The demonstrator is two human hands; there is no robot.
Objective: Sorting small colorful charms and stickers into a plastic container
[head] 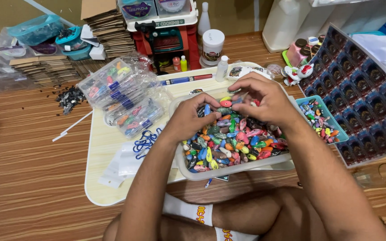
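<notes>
A pale oval tub [228, 172] full of small, many-coloured oval pieces [237, 143] sits on a cream tray [108, 147] in front of me. My left hand [190, 118] rests on the pile at the tub's left side, fingers curled among the pieces. My right hand [262, 98] hovers over the far middle of the pile, its fingertips pinching a small piece next to a red-orange one [225, 103]. Both forearms reach in from below, over my crossed legs.
A clear bag of coloured pieces [121, 93] lies on the tray's left, with blue clips [144, 143] beside it. A teal tray of more pieces [320, 118] and a blister sheet [358, 93] sit right. Cardboard stacks, bottles and a red toy stand behind.
</notes>
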